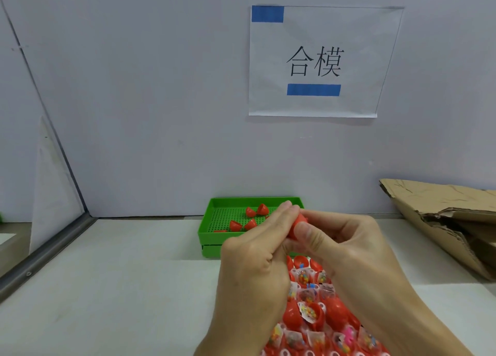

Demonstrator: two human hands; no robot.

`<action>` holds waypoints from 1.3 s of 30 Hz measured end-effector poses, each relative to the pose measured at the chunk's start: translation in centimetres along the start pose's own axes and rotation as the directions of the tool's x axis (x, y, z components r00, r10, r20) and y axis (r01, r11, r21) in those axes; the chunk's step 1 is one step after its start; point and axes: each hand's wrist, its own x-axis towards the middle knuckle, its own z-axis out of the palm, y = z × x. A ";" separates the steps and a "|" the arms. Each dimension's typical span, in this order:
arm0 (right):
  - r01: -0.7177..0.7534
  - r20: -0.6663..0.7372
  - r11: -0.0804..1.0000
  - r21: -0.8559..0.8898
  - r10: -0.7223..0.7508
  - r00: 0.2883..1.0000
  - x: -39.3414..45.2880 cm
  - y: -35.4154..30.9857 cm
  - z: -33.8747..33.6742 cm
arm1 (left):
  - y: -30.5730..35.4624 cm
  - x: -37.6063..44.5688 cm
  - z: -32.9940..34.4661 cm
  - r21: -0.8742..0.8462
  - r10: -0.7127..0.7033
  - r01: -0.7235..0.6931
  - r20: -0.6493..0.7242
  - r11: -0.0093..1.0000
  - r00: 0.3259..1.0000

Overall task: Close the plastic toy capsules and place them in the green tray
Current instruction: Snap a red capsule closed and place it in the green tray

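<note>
Both hands meet above the table and hold one red toy capsule [296, 225] between them. My left hand [257, 251] pinches it from the left with fingertips and thumb. My right hand [341, 245] grips it from the right, thumb pressed on its side. Most of the capsule is hidden by fingers. Just behind the hands sits the green tray [212, 221] with several closed red capsules [251, 212] on its perforated floor. Below the hands lies a pile of open red capsules [311, 312] with small packets of toys inside.
A torn cardboard box [442, 216] lies at the right on the white table [120, 288]. A metal frame rail [45, 256] borders the table on the left. A paper sign [314, 60] is taped to the wall behind the tray.
</note>
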 end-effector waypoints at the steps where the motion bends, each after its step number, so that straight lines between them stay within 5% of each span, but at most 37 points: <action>1: 0.003 0.003 1.000 -0.004 -0.003 1.000 0.0 0.0 0.0 | -0.1 -0.1 0.0 -0.006 -0.002 0.002 0.002 1.000 1.000; 7: -0.040 0.020 0.999 0.007 0.040 0.999 0.2 -0.1 -0.2 | -0.2 0.0 -0.1 -0.020 -0.034 0.035 0.045 0.999 0.998; 12: -0.353 0.180 0.868 0.350 0.307 0.934 0.6 -0.9 -0.5 | 0.5 0.5 -0.9 -0.396 -0.296 0.399 0.297 0.827 0.908; 17: -0.452 0.217 0.769 0.452 0.397 0.892 0.5 -1.0 -0.8 | 1.1 0.8 -0.8 -0.412 -0.346 0.407 0.218 0.815 0.913; 24: -0.166 -0.052 0.985 0.041 0.168 0.984 0.4 -0.9 -0.4 | 0.5 0.9 -1.1 -0.146 -0.298 0.310 0.095 0.940 0.950; 27: -0.090 -0.076 0.981 -0.173 0.078 0.994 0.1 -1.1 -0.5 | 0.3 0.8 -1.1 -0.203 -0.314 0.329 0.103 0.922 0.944; 31: -0.086 -0.048 0.965 -0.248 0.077 0.996 0.0 -1.7 -0.6 | 0.0 0.9 -1.5 -0.328 -0.345 0.384 0.175 0.863 0.922; 39: -0.031 -0.061 0.899 -0.438 0.005 0.998 -0.6 -2.3 -0.3 | 0.3 1.0 -1.3 -0.279 -0.343 0.395 0.216 0.875 0.914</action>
